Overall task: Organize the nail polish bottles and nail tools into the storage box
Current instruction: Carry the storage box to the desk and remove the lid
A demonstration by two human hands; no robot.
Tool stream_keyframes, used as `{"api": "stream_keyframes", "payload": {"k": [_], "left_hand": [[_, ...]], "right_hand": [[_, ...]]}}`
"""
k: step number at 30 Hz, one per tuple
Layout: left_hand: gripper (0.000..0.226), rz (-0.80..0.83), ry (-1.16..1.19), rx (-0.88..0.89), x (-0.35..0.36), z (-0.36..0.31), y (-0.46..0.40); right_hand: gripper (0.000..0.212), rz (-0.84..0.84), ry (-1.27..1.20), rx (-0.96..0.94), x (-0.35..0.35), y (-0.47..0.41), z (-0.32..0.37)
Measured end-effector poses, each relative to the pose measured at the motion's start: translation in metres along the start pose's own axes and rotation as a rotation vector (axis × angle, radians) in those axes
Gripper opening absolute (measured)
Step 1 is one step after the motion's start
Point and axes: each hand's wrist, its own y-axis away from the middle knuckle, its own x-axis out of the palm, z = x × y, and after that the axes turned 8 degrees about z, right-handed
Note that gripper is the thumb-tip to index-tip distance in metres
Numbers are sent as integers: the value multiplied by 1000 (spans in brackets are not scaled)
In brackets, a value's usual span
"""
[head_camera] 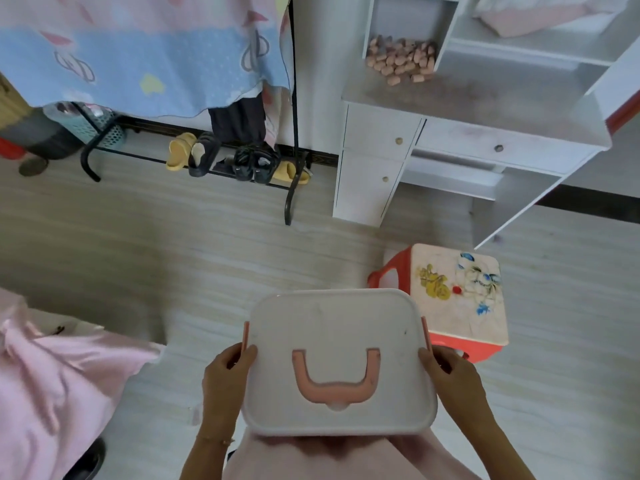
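A: Head view, containers first. What is observed?

B: A storage box (337,362) of white plastic, square with rounded corners, is held level above the person's lap. Its lid is closed, so the contents cannot be determined. A pink U-shaped handle (335,377) is folded flat against the lid. Pink latches (246,336) are fitted on the left and right sides.

A: How is the box placed relative to the fingers?

B: The box is clamped between both hands. The left hand (225,379) is curled round the left edge, with the thumb laid on the lid rim just below the latch. The right hand (450,375) is wrapped round the right edge in the same manner. The remaining fingers are hidden under the box.

A: Other items, located from the box?

B: Just beyond its right corner a red plastic stool (457,296) with a floral-printed seat is seen. Well beyond the stool stands a white desk (467,133); small pink objects (400,60), too blurred to identify, are heaped in its open cubby. Far beyond the box to the left, shoes (239,157) are lined on a black metal rack. Pink fabric (52,375) lies to the box's left. The floor is pale wood-grain.
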Motion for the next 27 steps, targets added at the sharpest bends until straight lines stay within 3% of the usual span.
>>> {"api": "stream_keyframes", "payload": {"k": [8, 14, 27], "left_hand": [[15, 133, -89, 72, 0, -104, -145], [18, 159, -216, 138, -5, -182, -246], [12, 316, -298, 177, 97, -297, -356]], "right_hand": [[24, -143, -74, 83, 11, -116, 80], [21, -203, -141, 102, 18, -187, 143], [14, -322, -249, 236, -41, -310, 166]]}}
